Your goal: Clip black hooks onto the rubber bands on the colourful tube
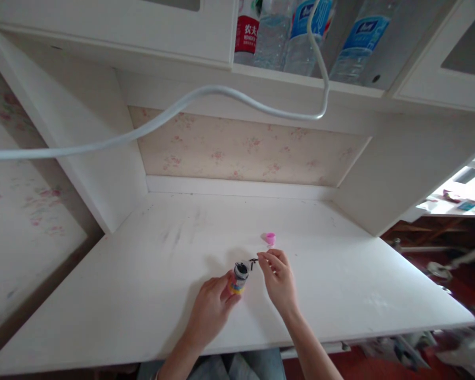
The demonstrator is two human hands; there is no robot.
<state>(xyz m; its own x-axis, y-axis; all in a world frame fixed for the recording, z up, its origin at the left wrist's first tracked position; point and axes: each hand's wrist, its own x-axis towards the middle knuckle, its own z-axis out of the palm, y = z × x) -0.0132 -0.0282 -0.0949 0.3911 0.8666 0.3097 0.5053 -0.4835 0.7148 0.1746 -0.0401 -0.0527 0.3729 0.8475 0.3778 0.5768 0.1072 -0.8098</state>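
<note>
My left hand (214,303) is wrapped around a small bottle (237,282) with a colourful label and a yellow lower part. The bottle is uncapped and tilted a little, its mouth facing up, and dark contents show at the opening. Just right of the mouth, my right hand (277,277) pinches a thin small black piece (254,260) between thumb and fingertips. What kind of piece it is, I cannot make out. Beyond the right hand, a pink cap (269,238) lies on the white desk (142,295).
Above the desk, an open shelf holds several plastic water bottles (275,34). A white cable (182,103) hangs across the upper view. White side panels (415,158) flank the desk, with floral wallpaper (237,148) behind. Clutter lies on the red floor at right.
</note>
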